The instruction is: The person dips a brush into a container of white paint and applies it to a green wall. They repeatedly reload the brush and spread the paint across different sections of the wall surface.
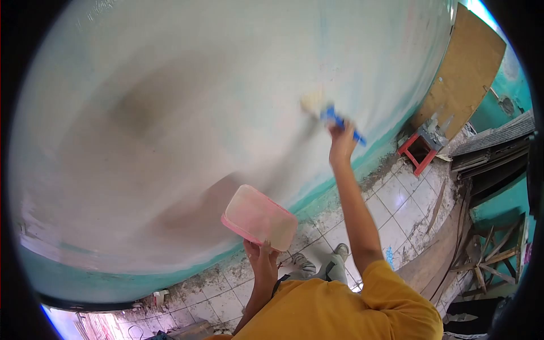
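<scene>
My right hand (pixel 341 144) is raised and shut on a blue-handled brush (pixel 334 118). The brush's pale bristles press against the whitish wall (pixel 198 85) in front of me. My left hand (pixel 259 256) holds a pink plastic tub (pixel 259 218) from below, tilted, lower down and close to the wall. My yellow sleeves and both shoes show at the bottom of the head view.
A teal band (pixel 323 190) runs along the wall's base above a dirty white tiled floor (pixel 396 198). A red stool (pixel 418 152) and a leaning plywood board (pixel 467 68) stand at the right. Wooden planks and frames (pixel 493 255) are piled further right.
</scene>
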A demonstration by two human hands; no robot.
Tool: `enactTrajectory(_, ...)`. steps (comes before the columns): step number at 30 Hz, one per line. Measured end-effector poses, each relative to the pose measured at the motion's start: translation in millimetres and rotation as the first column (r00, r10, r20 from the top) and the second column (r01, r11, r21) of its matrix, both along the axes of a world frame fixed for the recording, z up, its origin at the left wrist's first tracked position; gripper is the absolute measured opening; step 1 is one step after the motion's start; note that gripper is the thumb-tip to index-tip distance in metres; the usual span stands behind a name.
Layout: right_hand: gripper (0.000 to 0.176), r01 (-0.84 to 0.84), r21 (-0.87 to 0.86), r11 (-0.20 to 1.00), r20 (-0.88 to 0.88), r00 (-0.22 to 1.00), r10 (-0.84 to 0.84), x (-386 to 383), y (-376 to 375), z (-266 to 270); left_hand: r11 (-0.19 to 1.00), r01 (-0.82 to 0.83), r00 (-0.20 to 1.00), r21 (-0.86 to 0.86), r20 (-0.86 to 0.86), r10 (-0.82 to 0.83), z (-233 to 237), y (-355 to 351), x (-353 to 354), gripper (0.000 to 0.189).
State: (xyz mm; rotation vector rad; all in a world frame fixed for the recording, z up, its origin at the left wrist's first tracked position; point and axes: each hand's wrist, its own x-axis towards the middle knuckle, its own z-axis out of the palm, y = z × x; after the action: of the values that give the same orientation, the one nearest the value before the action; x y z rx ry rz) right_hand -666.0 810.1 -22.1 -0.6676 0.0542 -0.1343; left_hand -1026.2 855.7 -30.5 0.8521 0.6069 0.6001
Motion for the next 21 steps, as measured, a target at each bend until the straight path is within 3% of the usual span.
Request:
enactTrajectory(2, 0.024, -0.026, -0.167, 0.986, -0.110, 0.994, 0.008, -29, -9, -83, 1.000, -0.022, 1.000, 0.017, 0.000, 0.022, 1, 0, 2, 0.054)
enactTrajectory(5, 0.025, -0.095, -0.329, 0.940, -0.193, 0.981, 0.031, -55, -18, -111, 0.999, -0.011, 0.999, 0.035, -0.031, 0.012, -3, 4, -1, 0.056)
enactTrajectory(6, 0.025, -0.142, -0.391, 0.909, -0.232, 0.971, 0.052, -58, -18, -111, 0.999, -0.012, 0.999, 0.031, -0.048, 0.013, -3, 4, 0, 0.056)
enactTrajectory(10, 0.024, 0.065, -0.513, 0.856, 0.108, 0.994, -0.011, -21, -5, -11, 0.999, -0.002, 0.999, 0.032, -0.045, 0.004, -2, 5, -2, 0.056)
enactTrajectory(13, 0.026, 0.122, -0.407, 0.905, 0.284, 0.959, -0.001, -20, -6, 116, 0.999, 0.033, 0.999, 0.010, -0.010, -0.033, -9, 10, -7, 0.061)
enactTrajectory(16, 0.027, 0.043, -0.235, 0.971, 0.391, 0.919, 0.054, -25, -8, 184, 1.000, 0.024, 0.999, 0.004, 0.021, -0.024, -7, 9, -5, 0.061)
enactTrajectory(18, 0.028, -0.005, -0.167, 0.986, 0.426, 0.902, 0.076, -26, -6, 182, 1.000, 0.020, 1.000, 0.009, 0.013, -0.020, -2, 6, -1, 0.058)
enactTrajectory(20, 0.028, 0.002, -0.018, 1.000, 0.334, 0.942, 0.004, -19, 4, 137, 1.000, 0.019, 1.000, 0.014, 0.007, -0.019, -1, 4, 0, 0.056)
enactTrajectory(21, 0.031, 0.010, -0.052, 0.999, 0.274, 0.962, 0.005, -23, 8, 103, 0.999, 0.025, 1.000, 0.025, 0.000, -0.025, -2, 4, 0, 0.056)
